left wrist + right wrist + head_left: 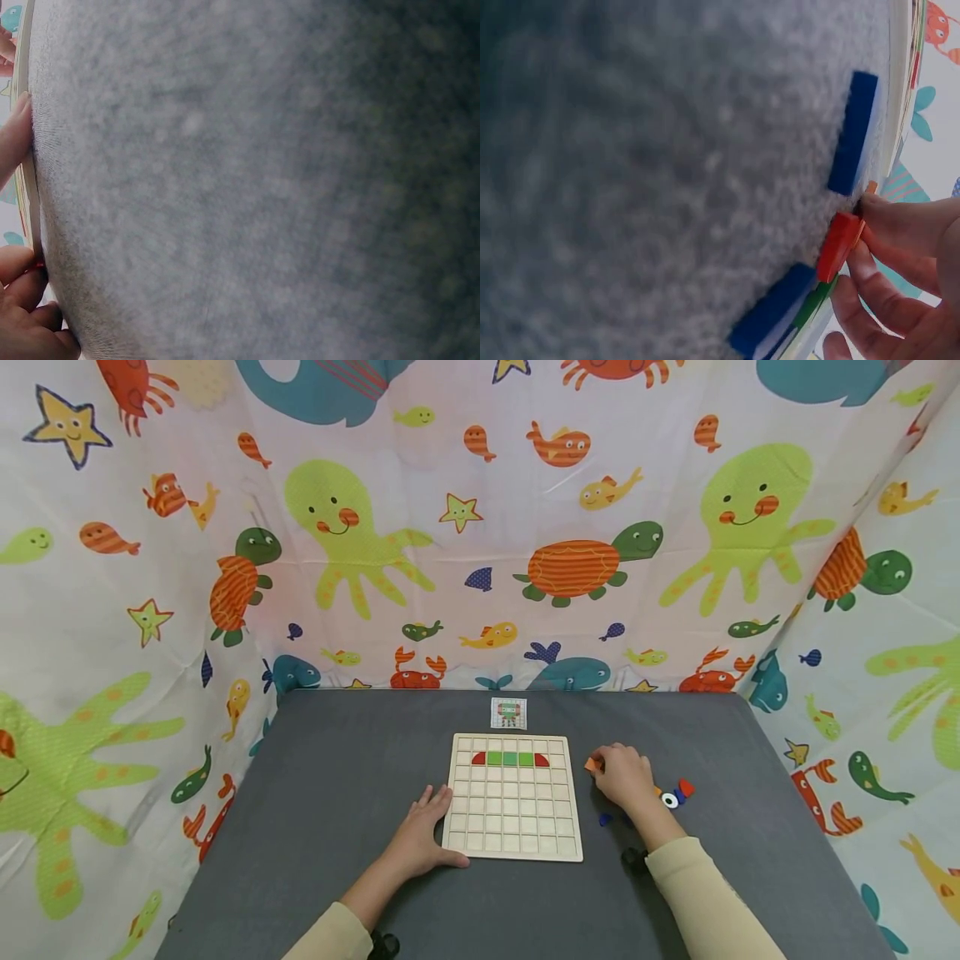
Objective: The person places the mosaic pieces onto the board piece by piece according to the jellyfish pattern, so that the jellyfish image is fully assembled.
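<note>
A pale wooden grid board lies flat on the grey table. Along its second row from the top run several green squares, with a rounded red piece at the left end and another red piece at the right. My left hand rests against the board's left side, fingers extended upward and thumb at the near-left corner. Right of the board, my right hand pinches a small orange piece between thumb and fingers. The right wrist view shows that orange piece at the fingertips.
A small picture card lies behind the board. Loose pieces sit around the right forearm: a blue one, a white ring-shaped one and a red one. A sea-animal curtain borders the table's back.
</note>
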`<state>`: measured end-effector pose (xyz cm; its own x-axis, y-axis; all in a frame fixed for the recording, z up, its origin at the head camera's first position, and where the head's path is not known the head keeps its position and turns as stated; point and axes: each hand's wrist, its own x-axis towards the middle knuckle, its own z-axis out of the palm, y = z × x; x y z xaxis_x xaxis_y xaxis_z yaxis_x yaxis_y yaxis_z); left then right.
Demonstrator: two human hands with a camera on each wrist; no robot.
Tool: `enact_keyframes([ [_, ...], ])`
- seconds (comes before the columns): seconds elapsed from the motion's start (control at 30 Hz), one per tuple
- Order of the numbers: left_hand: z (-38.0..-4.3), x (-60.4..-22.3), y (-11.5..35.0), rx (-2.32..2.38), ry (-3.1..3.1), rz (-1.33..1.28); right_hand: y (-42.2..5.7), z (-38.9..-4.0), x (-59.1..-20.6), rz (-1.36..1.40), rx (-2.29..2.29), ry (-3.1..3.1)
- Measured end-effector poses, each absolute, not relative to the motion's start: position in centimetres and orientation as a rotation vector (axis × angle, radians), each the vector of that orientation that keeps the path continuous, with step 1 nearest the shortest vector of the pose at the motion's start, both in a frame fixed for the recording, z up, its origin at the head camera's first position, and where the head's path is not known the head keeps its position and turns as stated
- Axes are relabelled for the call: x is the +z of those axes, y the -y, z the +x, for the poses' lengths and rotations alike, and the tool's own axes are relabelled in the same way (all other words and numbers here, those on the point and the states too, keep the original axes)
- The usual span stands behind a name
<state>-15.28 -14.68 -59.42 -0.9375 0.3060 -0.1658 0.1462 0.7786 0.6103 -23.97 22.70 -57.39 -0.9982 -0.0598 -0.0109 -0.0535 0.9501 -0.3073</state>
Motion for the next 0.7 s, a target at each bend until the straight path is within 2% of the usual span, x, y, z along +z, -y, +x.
enact_keyframes([
  [0.7,-15.1,-59.3,14.8,0.923,-2.698,0.355,-19.2,-23.1,-56.7,-0.533,-0.695,-3.066],
])
